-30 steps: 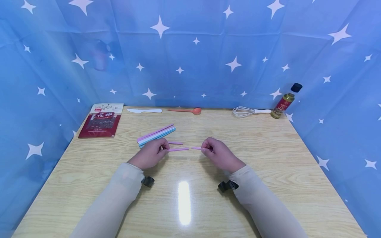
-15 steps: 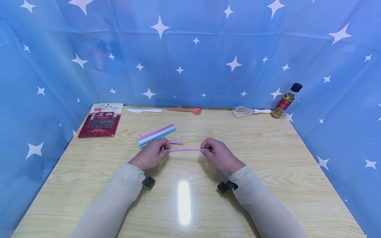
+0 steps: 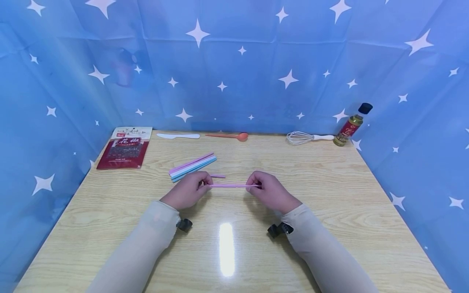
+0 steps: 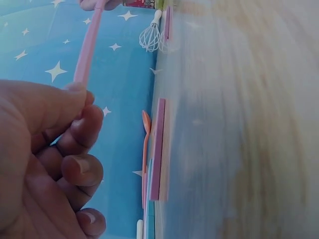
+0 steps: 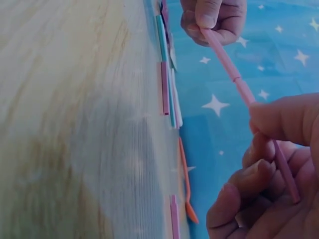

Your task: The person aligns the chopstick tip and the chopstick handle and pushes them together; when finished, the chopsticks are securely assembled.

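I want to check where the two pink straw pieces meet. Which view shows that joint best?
The right wrist view: the thin pink plastic straw shows a visible seam between both hands. The head view shows one small line; the left wrist view shows no seam.

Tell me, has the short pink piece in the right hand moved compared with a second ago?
Yes. The right hand has carried it left, toward the stack of straws, so it now meets the left hand's piece in one pink straw.

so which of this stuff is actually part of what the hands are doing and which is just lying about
In use:
pink straw, joined from two pieces, pinched by left hand and right hand
short pink piece
bundle of straws

Lying about:
red packet
white knife
orange spoon
whisk
bottle
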### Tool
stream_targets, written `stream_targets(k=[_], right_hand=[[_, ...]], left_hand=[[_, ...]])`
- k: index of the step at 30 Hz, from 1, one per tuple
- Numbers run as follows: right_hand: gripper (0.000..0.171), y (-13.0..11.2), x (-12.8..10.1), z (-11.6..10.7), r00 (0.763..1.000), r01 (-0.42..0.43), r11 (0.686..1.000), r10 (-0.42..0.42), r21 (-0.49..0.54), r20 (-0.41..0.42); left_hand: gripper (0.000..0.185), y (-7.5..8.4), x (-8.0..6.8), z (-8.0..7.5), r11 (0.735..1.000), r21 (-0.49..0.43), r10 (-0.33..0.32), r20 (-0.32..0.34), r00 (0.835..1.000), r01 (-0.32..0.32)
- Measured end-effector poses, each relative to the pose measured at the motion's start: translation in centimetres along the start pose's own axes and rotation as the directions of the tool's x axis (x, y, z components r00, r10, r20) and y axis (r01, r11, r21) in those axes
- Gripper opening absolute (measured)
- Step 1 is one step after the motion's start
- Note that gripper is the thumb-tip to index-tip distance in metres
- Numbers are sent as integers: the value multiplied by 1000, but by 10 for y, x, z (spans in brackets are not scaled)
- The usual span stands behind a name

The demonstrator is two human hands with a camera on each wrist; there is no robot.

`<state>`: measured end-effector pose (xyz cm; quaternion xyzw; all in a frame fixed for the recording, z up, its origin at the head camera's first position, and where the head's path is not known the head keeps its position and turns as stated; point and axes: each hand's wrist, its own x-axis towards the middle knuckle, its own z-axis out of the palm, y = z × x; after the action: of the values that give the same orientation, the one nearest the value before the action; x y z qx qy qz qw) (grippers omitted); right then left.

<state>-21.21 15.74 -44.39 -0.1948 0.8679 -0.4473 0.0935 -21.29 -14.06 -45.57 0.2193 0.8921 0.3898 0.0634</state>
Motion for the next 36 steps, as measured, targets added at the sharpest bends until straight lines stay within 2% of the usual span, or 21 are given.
stream_targets(k=[11,16,19,23,26,31,33,36], right_hand=[[9,1,-2,2,999,25,997,-26,67,22],[8,2,-2,1,999,31,997,-33,72,23],[5,4,0,2,1000,20,998,-20,59,-8],[5,13,4,1,993,-36,998,41,49,-108],[11,20,6,-2,983,-80,994,91,72,-161],[22,26,7,-6,982,-100,991,112,86,-154],[22,27,7,-6,983,-99,991,111,85,-148],[22,27,7,-7,984,-98,992,109,80,-144]], left_hand=[[8,5,0,4,997,-19,74,-20,997,-75],[8,4,-1,3,998,-16,56,-11,998,-56],[6,-1,-1,0,1000,-7,25,-16,1000,-25],[4,-11,0,-7,999,31,-28,-77,997,31],[5,-20,1,-12,987,96,-110,-159,981,127],[9,-26,-1,-20,932,173,-272,-246,930,318],[10,-26,-2,-22,908,201,-314,-253,915,367],[10,-27,-3,-24,879,243,-356,-243,903,411]])
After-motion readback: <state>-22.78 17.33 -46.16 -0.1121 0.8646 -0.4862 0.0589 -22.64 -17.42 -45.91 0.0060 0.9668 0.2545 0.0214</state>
